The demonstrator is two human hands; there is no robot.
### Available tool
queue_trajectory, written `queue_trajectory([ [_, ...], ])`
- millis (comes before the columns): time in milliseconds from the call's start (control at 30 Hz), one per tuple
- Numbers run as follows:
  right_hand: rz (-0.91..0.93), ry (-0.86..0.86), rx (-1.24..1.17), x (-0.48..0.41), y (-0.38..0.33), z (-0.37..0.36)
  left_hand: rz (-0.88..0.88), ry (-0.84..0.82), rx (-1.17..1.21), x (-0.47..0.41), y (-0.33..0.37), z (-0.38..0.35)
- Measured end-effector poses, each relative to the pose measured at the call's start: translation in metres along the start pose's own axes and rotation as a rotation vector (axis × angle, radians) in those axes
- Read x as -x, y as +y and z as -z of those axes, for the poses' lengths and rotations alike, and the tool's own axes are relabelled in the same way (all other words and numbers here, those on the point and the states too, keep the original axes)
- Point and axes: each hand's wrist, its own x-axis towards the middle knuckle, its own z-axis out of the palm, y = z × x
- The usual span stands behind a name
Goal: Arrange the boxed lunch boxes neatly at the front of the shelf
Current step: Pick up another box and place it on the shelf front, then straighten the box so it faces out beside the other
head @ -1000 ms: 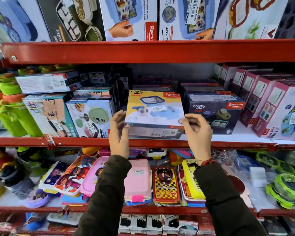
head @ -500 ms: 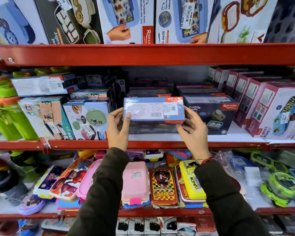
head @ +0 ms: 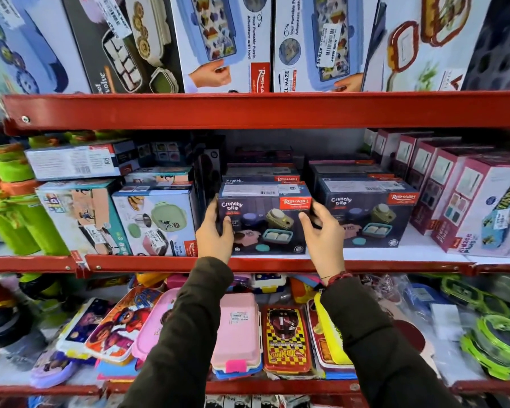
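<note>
A dark Crunchy Bite box (head: 273, 222) stands upright at the near edge of the middle shelf (head: 277, 264), its printed face turned outward. The left hand (head: 215, 234) grips the box's left end, thumb on the front face and the other fingers wrapped behind the side. The right hand (head: 326, 234) sits at the box's right end, fingers curled around that edge and thumb toward the front, so both hands are clamped on the same box. Just to the right stands a second Crunchy Bite box (head: 368, 216), also facing forward, with a narrow gap between the two. More boxes of the same make sit stacked behind them, farther back. To the left is a pale green lunch box carton (head: 156, 222); to the right, pink cartons (head: 451, 195) stand in a row. Below, a pink lunch box (head: 236, 328) lies on the lower shelf.
</note>
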Motion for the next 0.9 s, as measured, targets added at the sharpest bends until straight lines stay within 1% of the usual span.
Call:
queue_trajectory([
  [200,-0.009,0.022,0.018,0.003,-0.001,-0.003,-0.019,0.0,-0.023,-0.004,-0.005,-0.001],
  [300,-0.027,0.01,-0.004,0.009,-0.002,-0.003,0.004,0.021,0.057,0.003,-0.001,-0.002],
  [367,-0.118,-0.005,-0.112,0.013,-0.005,-0.004,0.071,0.037,0.16,0.008,0.0,-0.003],
  [467,-0.279,-0.025,-0.265,0.016,-0.004,-0.007,0.167,0.01,0.29,0.013,0.0,-0.005],
  [567,-0.349,-0.048,-0.364,0.018,-0.005,-0.001,0.163,-0.011,0.391,0.014,-0.004,-0.001],
  [700,-0.335,-0.084,-0.435,0.022,-0.005,0.008,0.122,-0.027,0.379,0.017,-0.012,0.009],
  [900,-0.293,-0.076,-0.349,0.032,-0.005,0.009,0.128,0.004,0.343,0.02,-0.013,0.017],
])
